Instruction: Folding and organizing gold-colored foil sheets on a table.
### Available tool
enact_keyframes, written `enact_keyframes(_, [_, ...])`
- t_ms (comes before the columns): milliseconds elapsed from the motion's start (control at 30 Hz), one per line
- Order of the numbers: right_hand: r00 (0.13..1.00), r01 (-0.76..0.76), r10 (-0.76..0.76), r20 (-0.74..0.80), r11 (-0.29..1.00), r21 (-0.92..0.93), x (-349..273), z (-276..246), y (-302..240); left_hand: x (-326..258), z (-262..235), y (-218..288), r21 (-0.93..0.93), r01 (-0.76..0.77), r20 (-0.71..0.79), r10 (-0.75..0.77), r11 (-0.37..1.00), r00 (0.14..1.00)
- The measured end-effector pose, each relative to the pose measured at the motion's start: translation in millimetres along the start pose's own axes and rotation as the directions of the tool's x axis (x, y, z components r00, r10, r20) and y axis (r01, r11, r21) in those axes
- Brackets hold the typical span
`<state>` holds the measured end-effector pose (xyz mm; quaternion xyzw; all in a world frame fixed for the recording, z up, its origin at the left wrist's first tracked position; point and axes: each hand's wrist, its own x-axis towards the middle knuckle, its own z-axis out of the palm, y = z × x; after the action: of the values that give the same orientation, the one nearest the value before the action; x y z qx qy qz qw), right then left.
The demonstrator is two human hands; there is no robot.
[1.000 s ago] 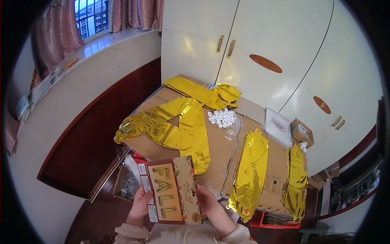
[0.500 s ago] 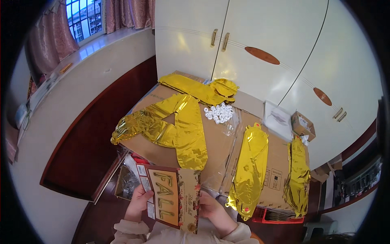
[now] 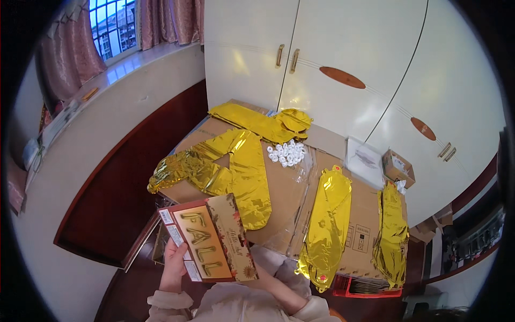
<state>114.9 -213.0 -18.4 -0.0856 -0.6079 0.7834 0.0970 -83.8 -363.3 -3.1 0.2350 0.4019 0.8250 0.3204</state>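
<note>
Left hand (image 3: 174,264) grip on card packet's (image 3: 212,239) left edge, right hand hidden behind it

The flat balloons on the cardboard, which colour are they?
Shiny gold foil balloons, seen best in the head view.

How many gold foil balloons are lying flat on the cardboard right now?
4: a folded one at the far edge, a wide one on the left, and two long narrow ones on the right, and. More may be hidden underneath.
</note>
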Motion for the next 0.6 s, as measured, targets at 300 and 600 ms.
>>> enact_keyframes(300, [0.953, 0.051, 0.043, -0.301, 0.953, 0.299, 11, -10, -36, -11, -5, 9, 0.168, -0.055, 0.008, 0.055, 0.984, 0.998])
enact_keyframes(600, [0.893, 0.092, -0.082, -0.442, 0.996, 0.002, 0, -15, -32, -12, 2, -13, 0.237, -0.043, 0.078, 0.025, 0.971, 0.997])
